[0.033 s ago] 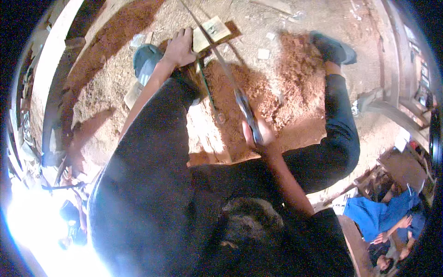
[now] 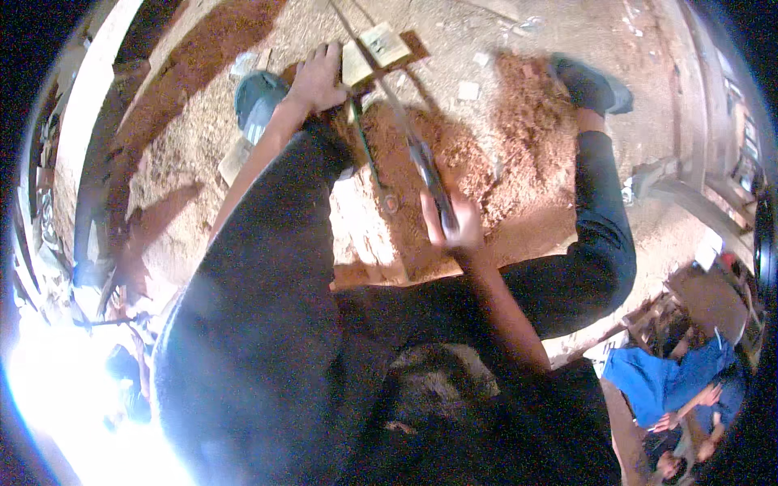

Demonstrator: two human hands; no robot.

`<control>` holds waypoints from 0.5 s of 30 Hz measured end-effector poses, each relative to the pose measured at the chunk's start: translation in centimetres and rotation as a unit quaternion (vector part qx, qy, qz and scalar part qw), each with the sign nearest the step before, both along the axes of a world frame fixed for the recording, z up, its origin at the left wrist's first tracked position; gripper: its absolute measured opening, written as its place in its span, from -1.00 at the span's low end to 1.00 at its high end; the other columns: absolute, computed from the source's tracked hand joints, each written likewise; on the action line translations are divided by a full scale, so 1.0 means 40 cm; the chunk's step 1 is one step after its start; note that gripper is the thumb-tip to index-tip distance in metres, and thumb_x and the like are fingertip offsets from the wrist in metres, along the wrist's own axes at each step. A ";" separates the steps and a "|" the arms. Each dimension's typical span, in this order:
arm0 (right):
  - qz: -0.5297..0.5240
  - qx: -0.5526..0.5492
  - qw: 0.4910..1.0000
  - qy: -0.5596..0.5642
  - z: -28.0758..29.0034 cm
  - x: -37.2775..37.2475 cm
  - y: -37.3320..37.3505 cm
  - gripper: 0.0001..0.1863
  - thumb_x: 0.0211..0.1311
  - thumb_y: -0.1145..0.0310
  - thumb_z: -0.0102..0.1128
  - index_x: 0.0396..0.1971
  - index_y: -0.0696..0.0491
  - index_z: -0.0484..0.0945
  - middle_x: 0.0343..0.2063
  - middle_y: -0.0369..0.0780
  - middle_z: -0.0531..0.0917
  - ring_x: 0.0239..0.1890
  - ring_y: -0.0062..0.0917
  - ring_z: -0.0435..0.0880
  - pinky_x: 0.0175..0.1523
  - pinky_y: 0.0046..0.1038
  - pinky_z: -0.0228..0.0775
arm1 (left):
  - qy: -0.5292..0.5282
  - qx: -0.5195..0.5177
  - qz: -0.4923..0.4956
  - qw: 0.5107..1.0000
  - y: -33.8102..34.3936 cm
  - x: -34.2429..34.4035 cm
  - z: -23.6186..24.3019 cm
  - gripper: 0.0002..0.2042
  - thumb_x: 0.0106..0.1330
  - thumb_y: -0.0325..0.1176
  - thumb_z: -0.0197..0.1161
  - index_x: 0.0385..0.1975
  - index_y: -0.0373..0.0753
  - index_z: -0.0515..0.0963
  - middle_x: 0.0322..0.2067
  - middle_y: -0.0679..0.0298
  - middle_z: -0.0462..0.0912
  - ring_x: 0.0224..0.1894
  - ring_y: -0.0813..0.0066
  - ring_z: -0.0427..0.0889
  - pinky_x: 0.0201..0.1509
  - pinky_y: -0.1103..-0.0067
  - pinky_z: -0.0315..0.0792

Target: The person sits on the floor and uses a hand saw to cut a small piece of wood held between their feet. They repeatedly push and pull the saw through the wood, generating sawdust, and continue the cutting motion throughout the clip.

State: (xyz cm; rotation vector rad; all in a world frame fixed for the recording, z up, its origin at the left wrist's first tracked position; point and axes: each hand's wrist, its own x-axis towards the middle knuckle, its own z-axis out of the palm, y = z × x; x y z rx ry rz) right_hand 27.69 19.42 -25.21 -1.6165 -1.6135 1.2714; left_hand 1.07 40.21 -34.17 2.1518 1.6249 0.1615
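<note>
My right hand (image 2: 454, 223), blurred, is closed round the dark handle end of a long, slim tool (image 2: 395, 109); its exact kind does not show. The tool slants up and left, crosses over a pale wooden block (image 2: 385, 50) and runs to the top edge of the picture. My left hand (image 2: 318, 79) lies at the block's left end with fingers stretched out and thumb toward the block. Whether it presses on the block or only lies against it, I cannot tell. Below the block, a thin green-edged strip (image 2: 362, 142) runs down between my legs.
Reddish-brown shavings (image 2: 527, 138) are heaped between my feet. A sunlit wooden plank (image 2: 363, 231) lies by my left leg. Curved wood (image 2: 689, 190) stands at right. A person in blue cloth (image 2: 668, 385) sits at lower right. Strong glare fills the lower left.
My right hand has moved slightly up and left, away from my body, with the tool. My left hand keeps its place by the block. The whole view has shifted a little.
</note>
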 end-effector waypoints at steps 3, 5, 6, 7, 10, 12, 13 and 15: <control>0.007 0.040 0.999 -0.002 0.053 -0.067 0.075 -0.46 0.22 0.34 0.21 0.19 0.15 0.35 -0.60 -0.27 0.59 -0.58 -0.60 0.60 -0.51 -0.51 0.40 | 0.010 -0.019 -0.011 1.000 0.000 -0.032 -0.003 -0.28 -0.08 -0.21 0.39 0.10 -0.27 0.20 0.02 -0.10 0.39 0.12 -0.16 0.39 0.11 0.02 0.33; 0.015 -0.005 0.999 -0.042 0.045 -0.036 0.012 -0.47 0.24 0.32 0.17 0.19 0.16 0.34 -0.63 -0.25 0.58 -0.60 -0.53 0.60 -0.50 -0.45 0.43 | 0.043 0.003 -0.031 0.999 -0.003 -0.028 0.007 -0.25 -0.10 -0.19 0.42 0.10 -0.28 0.20 0.02 -0.09 0.39 0.14 -0.15 0.38 0.11 0.01 0.33; 0.001 -0.038 0.999 -0.039 0.069 -0.030 -0.006 -0.48 0.26 0.30 0.14 0.19 0.17 0.34 -0.63 -0.22 0.59 -0.61 -0.47 0.60 -0.48 -0.42 0.45 | 0.076 0.028 -0.042 0.996 0.003 -0.046 -0.002 -0.23 -0.12 -0.18 0.45 0.10 -0.29 0.20 0.02 -0.07 0.39 0.14 -0.14 0.38 0.12 0.01 0.33; -0.019 -0.075 0.996 -0.044 0.096 -0.011 -0.034 -0.48 0.28 0.28 0.11 0.19 0.18 0.34 -0.63 -0.20 0.60 -0.62 -0.41 0.61 -0.47 -0.38 0.48 | 0.064 -0.021 -0.031 0.997 -0.009 -0.016 0.053 -0.20 -0.16 -0.17 0.49 0.10 -0.30 0.21 0.02 -0.07 0.40 0.15 -0.14 0.37 0.13 0.02 0.34; 0.062 0.063 0.989 -0.118 0.022 -0.020 -0.027 -0.48 0.29 0.28 0.11 0.20 0.15 0.33 -0.54 -0.13 0.63 -0.54 -0.41 0.64 -0.40 -0.39 0.51 | 0.047 -0.012 -0.031 0.998 0.011 -0.032 0.015 -0.20 -0.15 -0.19 0.48 0.11 -0.28 0.20 0.02 -0.09 0.40 0.12 -0.15 0.39 0.12 0.01 0.35; 0.066 0.167 0.974 -0.136 0.003 -0.057 0.035 -0.50 0.29 0.29 0.12 0.18 0.17 0.34 -0.45 -0.07 0.64 -0.48 -0.39 0.66 -0.36 -0.40 0.52 | 0.051 0.003 -0.024 0.998 0.014 -0.035 -0.009 -0.21 -0.16 -0.18 0.48 0.09 -0.27 0.19 -0.01 -0.09 0.42 0.09 -0.16 0.40 0.09 0.01 0.36; 0.035 0.112 0.986 -0.118 0.033 -0.088 0.070 -0.51 0.28 0.31 0.14 0.15 0.19 0.35 -0.41 -0.04 0.64 -0.47 -0.36 0.66 -0.36 -0.41 0.52 | 0.034 -0.006 -0.014 0.999 0.024 -0.027 -0.027 -0.23 -0.13 -0.17 0.45 0.09 -0.26 0.19 -0.03 -0.10 0.44 0.08 -0.19 0.41 0.07 0.01 0.37; -0.017 0.054 0.998 -0.035 0.018 -0.090 0.048 -0.52 0.26 0.34 0.16 0.13 0.22 0.36 -0.34 -0.02 0.64 -0.45 -0.34 0.66 -0.35 -0.43 0.52 | 0.011 0.006 -0.055 0.998 0.028 -0.021 -0.021 -0.24 -0.12 -0.14 0.44 0.09 -0.24 0.19 -0.03 -0.11 0.43 0.08 -0.20 0.41 0.08 0.01 0.36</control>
